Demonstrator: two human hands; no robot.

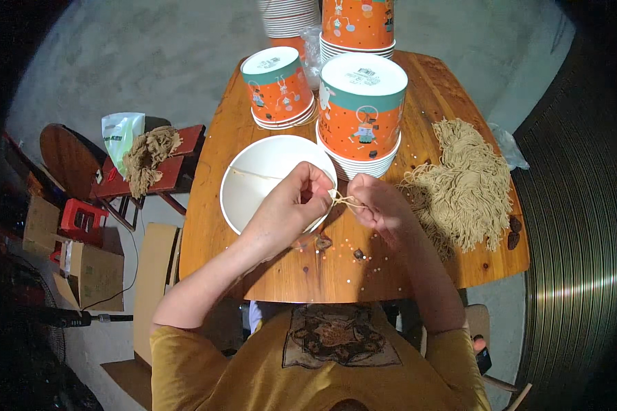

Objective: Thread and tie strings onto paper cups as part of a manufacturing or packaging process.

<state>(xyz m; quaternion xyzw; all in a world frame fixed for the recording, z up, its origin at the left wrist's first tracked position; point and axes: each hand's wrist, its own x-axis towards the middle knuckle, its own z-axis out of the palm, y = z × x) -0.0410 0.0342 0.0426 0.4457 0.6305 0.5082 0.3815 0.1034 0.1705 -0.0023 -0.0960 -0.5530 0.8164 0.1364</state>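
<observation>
A white paper bucket lies with its open mouth facing me at the table's near left. My left hand is closed in a pinch at the bucket's right rim, with thumb and fingertips on a beige cord. My right hand is closed on the looped part of that same cord, just right of the rim. A thin length of cord also crosses the bucket's inside. To the right of my right hand lies a heap of beige cords. Exactly how the cord passes through the rim is hidden by my fingers.
Upside-down stacks of orange and green paper buckets stand behind the hands. Small white dots are scattered over the wooden table. At left, a red bench bears more cord; a cardboard box sits below.
</observation>
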